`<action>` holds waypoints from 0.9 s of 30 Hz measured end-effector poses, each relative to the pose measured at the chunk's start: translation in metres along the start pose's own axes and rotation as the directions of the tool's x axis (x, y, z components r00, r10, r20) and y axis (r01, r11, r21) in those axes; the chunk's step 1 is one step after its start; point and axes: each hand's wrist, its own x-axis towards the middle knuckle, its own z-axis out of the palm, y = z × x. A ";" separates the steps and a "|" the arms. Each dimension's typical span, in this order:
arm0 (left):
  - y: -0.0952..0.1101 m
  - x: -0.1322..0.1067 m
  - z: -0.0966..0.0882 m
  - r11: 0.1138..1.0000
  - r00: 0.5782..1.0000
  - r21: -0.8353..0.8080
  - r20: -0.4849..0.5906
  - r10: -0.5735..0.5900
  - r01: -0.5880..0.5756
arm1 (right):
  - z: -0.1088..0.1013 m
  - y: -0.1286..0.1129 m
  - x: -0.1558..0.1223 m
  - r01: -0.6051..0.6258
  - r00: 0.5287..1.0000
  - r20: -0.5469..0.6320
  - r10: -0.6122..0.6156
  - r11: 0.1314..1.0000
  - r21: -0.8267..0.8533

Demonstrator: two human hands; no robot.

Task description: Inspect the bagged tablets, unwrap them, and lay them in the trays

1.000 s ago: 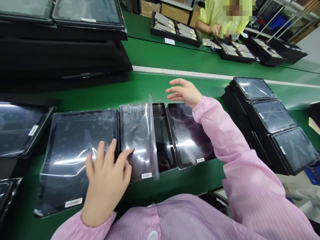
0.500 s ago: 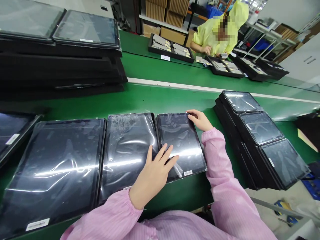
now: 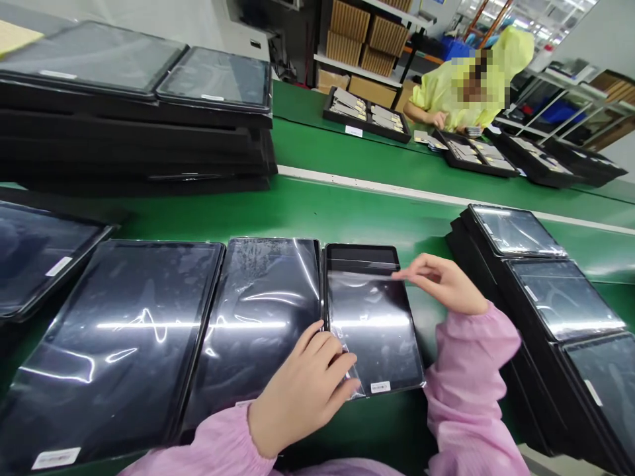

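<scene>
My right hand (image 3: pixel 444 281) pinches the upper right edge of a clear protective film (image 3: pixel 362 274). That film is partly lifted from the black screen panel (image 3: pixel 389 354) in front of me, and the panel's top strip shows bare and dark. My left hand (image 3: pixel 305 380) rests at the panel's lower left, its fingers bent and slightly apart, beside a crumpled bit of clear plastic. A white label (image 3: pixel 380 387) sits at the panel's bottom edge. Immediately left lies a second film-covered panel (image 3: pixel 268 297), with a larger panel (image 3: pixel 129 350) beyond it.
Stacked black trays with panels (image 3: pixel 565 291) stand at right. Another tray stack (image 3: pixel 149 149) rises at back left, near a tilted panel (image 3: pixel 40 258). Across the green bench (image 3: pixel 317 205), a person in yellow (image 3: pixel 446 92) sits behind trays of small parts (image 3: pixel 370 109).
My right hand has drawn the film's top edge down and toward me, off the panel's top. My left hand has bent its fingers and sits lower on the panel. The view has shifted.
</scene>
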 end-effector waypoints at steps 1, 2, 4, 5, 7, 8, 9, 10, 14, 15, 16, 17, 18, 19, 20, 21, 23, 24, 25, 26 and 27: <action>0.000 0.000 0.002 0.999 1.000 0.042 -0.024 -0.007 0.008 | -0.006 -0.004 -0.006 -0.016 0.998 0.054 0.014 0.999 0.040; 0.000 0.000 0.003 0.997 0.999 0.080 -0.044 -0.018 0.021 | -0.013 -0.007 -0.012 -0.028 0.994 0.111 0.020 0.997 0.074; 0.000 -0.002 0.005 0.991 0.997 0.130 -0.066 -0.029 0.037 | -0.025 -0.009 -0.020 -0.018 0.976 0.217 -0.006 0.994 0.108; 0.000 -0.003 0.006 0.990 0.997 0.139 -0.070 -0.023 0.033 | -0.030 -0.010 -0.024 0.004 0.964 0.263 -0.033 0.994 0.111; 0.001 -0.005 0.006 0.991 0.997 0.134 -0.080 0.001 0.010 | -0.037 -0.012 -0.028 0.065 0.935 0.340 -0.102 0.991 0.117; 0.001 -0.006 0.006 0.991 0.996 0.133 -0.093 0.008 0.004 | -0.039 -0.013 -0.030 0.094 0.919 0.369 -0.136 0.987 0.130; 0.001 -0.007 0.006 0.991 0.994 0.134 -0.111 0.008 0.007 | -0.040 -0.014 -0.031 0.117 0.902 0.396 -0.170 0.981 0.154; 0.001 -0.008 0.006 0.991 0.992 0.136 -0.129 0.004 0.014 | -0.041 -0.015 -0.033 0.131 0.883 0.425 -0.201 0.973 0.190; 0.002 -0.009 0.003 0.992 0.988 0.121 -0.156 -0.017 0.036 | -0.040 -0.015 -0.040 0.094 0.852 0.462 -0.244 0.942 0.323; 0.002 -0.008 0.002 0.993 0.989 0.113 -0.147 -0.017 0.034 | -0.039 -0.016 -0.041 0.065 0.892 0.406 -0.196 0.947 0.314; 0.002 -0.007 0.001 0.994 0.991 0.108 -0.135 -0.019 0.034 | -0.038 -0.017 -0.041 0.033 0.937 0.324 -0.133 0.954 0.296; 0.002 -0.006 0.000 0.994 0.991 0.104 -0.129 -0.026 0.039 | -0.037 -0.019 -0.040 0.000 0.975 0.216 -0.061 0.962 0.273; 0.003 -0.004 -0.001 0.994 0.991 0.101 -0.132 -0.036 0.050 | -0.034 -0.023 -0.036 -0.031 0.995 0.100 0.005 0.967 0.253; 0.003 -0.003 -0.003 0.992 0.990 0.103 -0.133 -0.056 0.070 | -0.029 -0.029 -0.031 -0.048 0.999 0.024 0.044 0.968 0.245; 0.003 -0.002 -0.005 0.990 0.988 0.111 -0.131 -0.077 0.092 | -0.023 -0.035 -0.022 -0.062 0.993 -0.082 0.083 0.969 0.238; 0.002 0.000 -0.006 0.986 0.987 0.129 -0.130 -0.092 0.109 | -0.016 -0.042 -0.012 -0.069 0.987 -0.122 0.102 0.966 0.248; -0.001 0.001 -0.008 0.969 0.986 0.209 -0.127 -0.104 0.129 | 0.003 -0.055 0.014 -0.079 0.995 -0.030 0.092 0.949 0.304; -0.003 0.001 -0.008 0.958 0.988 0.259 -0.123 -0.098 0.127 | 0.013 -0.060 0.027 -0.110 0.994 0.030 0.106 0.938 0.330; -0.006 0.000 -0.007 0.946 0.989 0.302 -0.117 -0.086 0.118 | 0.024 -0.064 0.040 -0.143 0.990 0.070 0.126 0.922 0.360; -0.008 -0.001 -0.006 0.938 0.992 0.331 -0.108 -0.072 0.104 | 0.035 -0.067 0.051 -0.200 0.979 0.116 0.168 0.901 0.386; -0.011 -0.002 -0.005 0.934 0.995 0.348 -0.085 -0.061 0.087 | 0.044 -0.068 0.061 -0.255 0.966 0.147 0.212 0.877 0.408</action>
